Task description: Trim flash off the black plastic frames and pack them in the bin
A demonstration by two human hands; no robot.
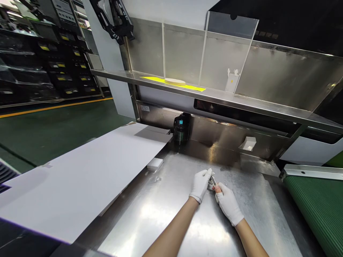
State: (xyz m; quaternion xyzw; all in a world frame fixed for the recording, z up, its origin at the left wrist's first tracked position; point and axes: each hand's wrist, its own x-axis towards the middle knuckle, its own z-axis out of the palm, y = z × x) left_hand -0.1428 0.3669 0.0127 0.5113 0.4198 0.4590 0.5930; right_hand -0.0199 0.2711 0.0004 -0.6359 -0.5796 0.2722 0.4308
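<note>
Both hands wear white gloves and meet over the shiny metal tabletop [166, 210]. A small, slim metallic item [213, 180] sits between them, too small to identify. My left hand [200, 184] has its fingers closed on the item's upper end. At the lower end, my right hand [227, 203] pinches it, with bare fingertips showing past the glove.
A large white board [88, 167] covers the left side, beside a small white block [154, 163]. Behind stand a black canister [181, 128] and a white box [249, 143]. A metal shelf [222, 98] crosses above; a green conveyor [316, 200] runs at right.
</note>
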